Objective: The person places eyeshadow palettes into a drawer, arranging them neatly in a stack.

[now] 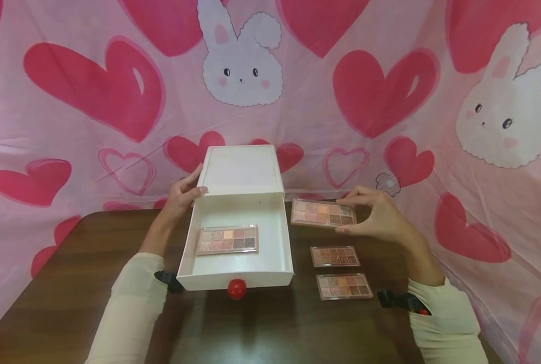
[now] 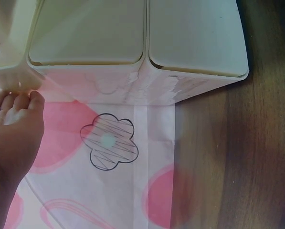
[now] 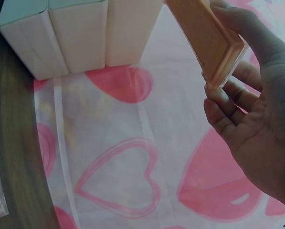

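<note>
Thumb and fingers of right hand [image 1: 379, 215] grip right end of held palette [image 1: 321, 213], spread just to its width, right of white box [image 1: 240, 169]. Left hand [image 1: 183, 196] grips box's left side. Nearer, open drawer [image 1: 272, 240] holds second palette [image 1: 227, 239]; right of it, third palette [image 1: 335, 256], fourth palette [image 1: 344, 286] on table [image 1: 270, 333].

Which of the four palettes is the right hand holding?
The farthest palette right of the drawer, its right end pinched by the right hand. The middle palette and nearest palette lie on the table; the fourth palette lies in the drawer.
</note>
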`<state>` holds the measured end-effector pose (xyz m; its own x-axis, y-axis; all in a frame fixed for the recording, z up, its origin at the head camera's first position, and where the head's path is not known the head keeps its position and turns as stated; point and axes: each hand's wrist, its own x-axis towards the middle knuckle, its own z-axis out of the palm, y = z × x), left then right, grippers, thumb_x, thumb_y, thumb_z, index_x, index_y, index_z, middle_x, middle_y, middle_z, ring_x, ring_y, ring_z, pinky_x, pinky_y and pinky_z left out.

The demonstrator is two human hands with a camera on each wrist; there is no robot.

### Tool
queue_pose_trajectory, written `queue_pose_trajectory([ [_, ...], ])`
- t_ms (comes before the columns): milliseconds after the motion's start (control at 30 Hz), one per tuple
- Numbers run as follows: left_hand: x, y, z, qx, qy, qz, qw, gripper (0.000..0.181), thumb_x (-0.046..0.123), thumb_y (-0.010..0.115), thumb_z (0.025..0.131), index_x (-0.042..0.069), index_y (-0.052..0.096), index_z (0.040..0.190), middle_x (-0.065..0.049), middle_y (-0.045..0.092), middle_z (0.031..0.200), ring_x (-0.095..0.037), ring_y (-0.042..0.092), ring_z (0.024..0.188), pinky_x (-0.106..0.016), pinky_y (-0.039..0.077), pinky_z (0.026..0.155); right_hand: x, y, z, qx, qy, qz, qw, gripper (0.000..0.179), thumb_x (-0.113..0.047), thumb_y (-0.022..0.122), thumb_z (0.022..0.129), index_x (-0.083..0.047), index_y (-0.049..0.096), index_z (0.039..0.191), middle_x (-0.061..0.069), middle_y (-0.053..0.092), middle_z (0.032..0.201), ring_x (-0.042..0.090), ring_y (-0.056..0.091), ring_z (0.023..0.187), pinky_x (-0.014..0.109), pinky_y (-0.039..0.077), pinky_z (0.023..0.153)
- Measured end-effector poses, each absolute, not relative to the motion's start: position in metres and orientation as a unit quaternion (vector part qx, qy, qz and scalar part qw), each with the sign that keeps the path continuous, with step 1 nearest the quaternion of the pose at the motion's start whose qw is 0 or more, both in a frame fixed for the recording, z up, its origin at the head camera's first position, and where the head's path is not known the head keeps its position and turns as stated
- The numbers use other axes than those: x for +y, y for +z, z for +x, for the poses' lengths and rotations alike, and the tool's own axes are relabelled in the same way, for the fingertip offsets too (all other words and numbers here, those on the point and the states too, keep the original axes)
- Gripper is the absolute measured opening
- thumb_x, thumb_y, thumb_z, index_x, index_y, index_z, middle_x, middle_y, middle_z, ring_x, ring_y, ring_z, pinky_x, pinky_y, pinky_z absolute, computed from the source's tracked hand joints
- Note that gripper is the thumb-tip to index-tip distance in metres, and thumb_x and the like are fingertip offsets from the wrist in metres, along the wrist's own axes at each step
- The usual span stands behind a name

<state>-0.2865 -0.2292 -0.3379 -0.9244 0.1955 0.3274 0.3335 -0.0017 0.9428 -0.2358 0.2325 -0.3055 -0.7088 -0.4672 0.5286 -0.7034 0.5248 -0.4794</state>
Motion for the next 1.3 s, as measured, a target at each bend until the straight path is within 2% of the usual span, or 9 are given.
queue_pose_trajectory([
  [333, -0.231, -0.338, -0.287, -0.706, -0.682, -0.183, 0.050, 0.071, 0.008, 0.049, 0.093, 0.005, 0.023, 0.160, -0.018, 0.021, 0.169, 0.002, 0.053, 0.108, -0.013, 0.054, 0.086, 0.215, -0.293, -0.230, -0.863, 0.310, 0.352, 0.186, 0.055, -0.021, 0.098, 0.060, -0.014, 0.080, 0.111, -0.008, 0.069, 0.096, 0.005, 0.055, 0.088, 0.020, 0.045, 0.079],
  [500, -0.230, -0.337, -0.289, -0.712, -0.677, -0.177, 0.046, 0.071, 0.009, 0.049, 0.094, 0.006, 0.024, 0.160, -0.015, 0.020, 0.170, 0.002, 0.051, 0.113, -0.011, 0.053, 0.088, 0.204, -0.293, -0.233, -0.844, 0.335, 0.380, 0.176, 0.053, -0.017, 0.097, 0.060, -0.011, 0.080, 0.110, -0.005, 0.067, 0.094, 0.006, 0.054, 0.086, 0.019, 0.044, 0.078],
  [700, -0.230, -0.337, -0.289, -0.708, -0.681, -0.179, 0.051, 0.071, 0.008, 0.049, 0.093, 0.004, 0.025, 0.160, -0.016, 0.021, 0.169, 0.002, 0.052, 0.109, -0.011, 0.054, 0.084, 0.185, -0.292, -0.232, -0.822, 0.360, 0.412, 0.158, 0.053, -0.014, 0.097, 0.060, -0.009, 0.080, 0.110, -0.003, 0.064, 0.090, 0.007, 0.052, 0.084, 0.020, 0.045, 0.076],
  [933, -0.228, -0.338, -0.288, -0.700, -0.687, -0.187, 0.050, 0.071, 0.007, 0.049, 0.093, 0.003, 0.024, 0.159, -0.018, 0.019, 0.169, 0.003, 0.051, 0.111, -0.010, 0.053, 0.087, 0.162, -0.292, -0.231, -0.821, 0.355, 0.423, 0.145, 0.052, -0.019, 0.096, 0.061, -0.009, 0.080, 0.110, -0.002, 0.063, 0.091, 0.010, 0.053, 0.087, 0.024, 0.046, 0.078],
  [1133, -0.229, -0.338, -0.287, -0.700, -0.686, -0.190, 0.053, 0.072, 0.006, 0.050, 0.092, 0.002, 0.024, 0.159, -0.021, 0.021, 0.168, 0.003, 0.055, 0.103, -0.012, 0.054, 0.078, 0.145, -0.293, -0.232, -0.816, 0.344, 0.442, 0.141, 0.052, -0.022, 0.096, 0.062, -0.009, 0.080, 0.110, -0.001, 0.063, 0.092, 0.013, 0.053, 0.088, 0.025, 0.047, 0.077],
  [1300, -0.228, -0.337, -0.287, -0.695, -0.692, -0.188, 0.046, 0.072, 0.006, 0.050, 0.092, 0.002, 0.024, 0.159, -0.020, 0.022, 0.168, 0.004, 0.056, 0.104, -0.013, 0.055, 0.081, 0.129, -0.292, -0.232, -0.813, 0.342, 0.454, 0.128, 0.049, -0.022, 0.095, 0.064, -0.010, 0.080, 0.109, 0.000, 0.062, 0.093, 0.012, 0.052, 0.089, 0.027, 0.048, 0.076],
])
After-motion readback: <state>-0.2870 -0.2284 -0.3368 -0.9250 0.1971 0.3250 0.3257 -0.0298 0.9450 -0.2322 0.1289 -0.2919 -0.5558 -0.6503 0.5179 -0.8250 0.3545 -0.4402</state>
